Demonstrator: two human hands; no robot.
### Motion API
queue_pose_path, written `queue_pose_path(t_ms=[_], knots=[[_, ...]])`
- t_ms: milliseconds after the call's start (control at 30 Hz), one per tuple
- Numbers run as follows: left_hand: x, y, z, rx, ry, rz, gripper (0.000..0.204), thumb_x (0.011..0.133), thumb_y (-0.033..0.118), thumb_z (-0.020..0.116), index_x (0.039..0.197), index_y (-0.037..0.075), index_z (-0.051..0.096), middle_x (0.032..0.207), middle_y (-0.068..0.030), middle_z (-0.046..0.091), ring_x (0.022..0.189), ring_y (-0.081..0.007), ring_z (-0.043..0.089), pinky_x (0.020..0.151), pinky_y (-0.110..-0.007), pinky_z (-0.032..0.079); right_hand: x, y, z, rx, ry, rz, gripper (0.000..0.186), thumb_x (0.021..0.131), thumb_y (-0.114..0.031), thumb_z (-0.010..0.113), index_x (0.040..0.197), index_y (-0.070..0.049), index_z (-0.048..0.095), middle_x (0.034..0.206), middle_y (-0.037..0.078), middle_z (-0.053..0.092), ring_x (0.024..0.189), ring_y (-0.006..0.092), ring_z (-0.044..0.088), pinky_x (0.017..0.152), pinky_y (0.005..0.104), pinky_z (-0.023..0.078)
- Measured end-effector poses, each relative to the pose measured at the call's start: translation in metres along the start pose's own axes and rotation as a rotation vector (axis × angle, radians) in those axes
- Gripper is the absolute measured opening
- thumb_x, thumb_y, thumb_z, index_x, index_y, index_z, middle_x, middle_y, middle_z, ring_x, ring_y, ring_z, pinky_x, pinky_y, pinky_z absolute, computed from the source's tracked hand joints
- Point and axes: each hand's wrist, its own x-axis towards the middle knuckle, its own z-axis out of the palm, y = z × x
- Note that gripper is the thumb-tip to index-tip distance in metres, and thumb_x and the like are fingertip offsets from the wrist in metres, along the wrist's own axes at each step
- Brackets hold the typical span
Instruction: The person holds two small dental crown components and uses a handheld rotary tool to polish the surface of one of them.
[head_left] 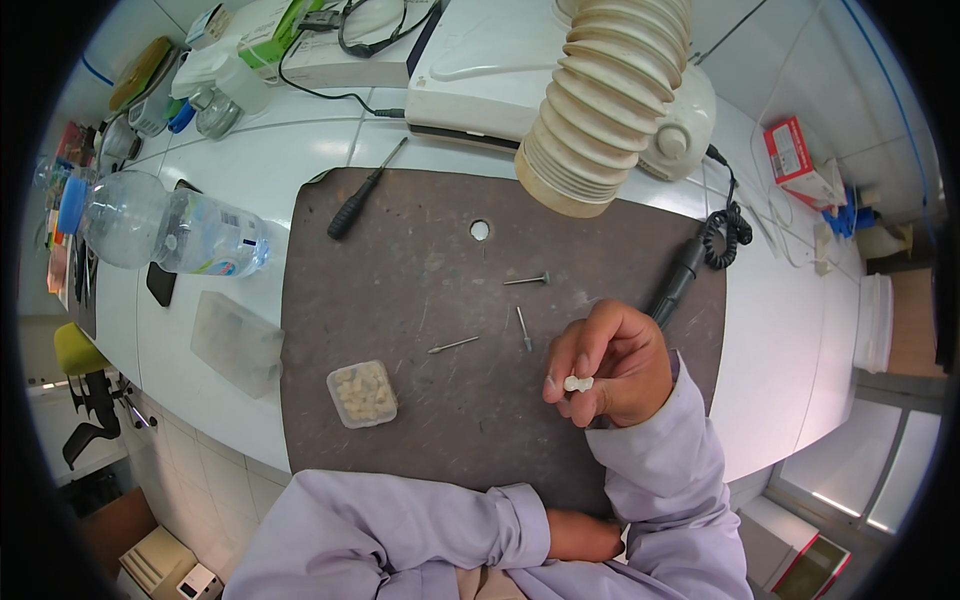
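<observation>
My right hand (620, 368) is raised over the right part of a dark brown mat (430, 270), its fingertips pinched around a small white dental crown piece (578, 384). My left forearm lies across the mat's near edge. Only part of my left hand (583, 537) shows beside the right sleeve, and its fingers are hidden. Nearest the right hand are three loose rotary burs on the mat: one upright-lying bur (524, 328), one with a wider head (527, 280) and one pointed bur (453, 345). Behind that hand rests a dark rotary handpiece (680, 278) with a coiled cord.
A small clear box (362, 394) full of cream-coloured pieces sits at the mat's left. Farther back lie a black-handled screwdriver (367, 190) and a small white disc (480, 230). A ribbed suction hose (605, 105) overhangs the far edge. Left stand a plastic bottle (165, 225) and a translucent container (236, 343).
</observation>
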Motion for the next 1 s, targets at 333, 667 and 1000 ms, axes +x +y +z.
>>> queue_pose_path(t_ms=[333,667,1000], knots=[[0.001,-0.005,0.015,0.241,0.033,0.085,0.017,0.089,0.008,0.047,0.088,-0.003,0.059,0.081,-0.0159,0.064,0.071,-0.0269,0.065,0.068,-0.032,0.052,0.001,0.006,-0.002,-0.109,-0.02,-0.088,0.034,0.068,0.002,0.085,0.088,-0.006,0.059,0.091,0.01,0.064,0.086,0.0178,0.063,0.068,0.0284,0.05],[0.002,0.006,0.007,0.655,-0.137,0.052,0.018,0.084,0.014,0.052,0.088,0.0,0.062,0.078,-0.0117,0.064,0.075,-0.0232,0.064,0.073,-0.029,0.05,0.0,0.003,0.006,-0.179,-0.01,-0.012,0.026,0.072,0.006,0.08,0.09,-0.004,0.064,0.091,0.011,0.066,0.085,0.0171,0.064,0.066,0.0253,0.048],[0.002,0.002,0.022,0.352,-0.048,-0.032,0.022,0.078,0.022,0.06,0.087,0.002,0.063,0.081,-0.011,0.065,0.076,-0.023,0.064,0.078,-0.028,0.049,0.0,0.002,0.008,-0.183,-0.023,0.053,0.022,0.086,-0.001,0.069,0.108,0.003,0.068,0.094,0.011,0.065,0.087,0.0158,0.061,0.077,0.0261,0.047]])
